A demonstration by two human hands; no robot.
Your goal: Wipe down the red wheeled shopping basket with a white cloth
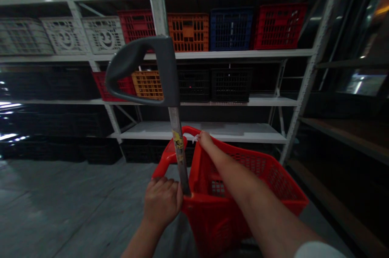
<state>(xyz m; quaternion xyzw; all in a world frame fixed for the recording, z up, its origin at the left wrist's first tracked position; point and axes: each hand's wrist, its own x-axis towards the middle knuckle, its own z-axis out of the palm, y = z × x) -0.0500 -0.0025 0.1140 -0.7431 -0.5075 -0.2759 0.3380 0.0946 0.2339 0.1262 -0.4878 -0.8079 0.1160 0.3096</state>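
My left hand (162, 199) is wrapped around the near end of the red handlebar (164, 164) of a shopping cart. The cart's red plastic basket (219, 219) has pierced walls. My right arm reaches across it, and my right hand (206, 140) is closed at the far rim, beside the handlebar's far end. A small white scrap (195, 138), like tissue or thin cloth, sticks out from its fingers. Between my hands and me rises a metal pole (178, 148) with worn yellow tape and a grey loop handle (168, 71); it slants up out of view.
White metal shelving (243, 56) stands ahead. It bears white crates (103, 35), an orange crate (188, 33), a blue crate (231, 29), red crates (279, 26) and black crates (231, 84). A dark rack (343, 140) is on the right. The floor (75, 205) is grey.
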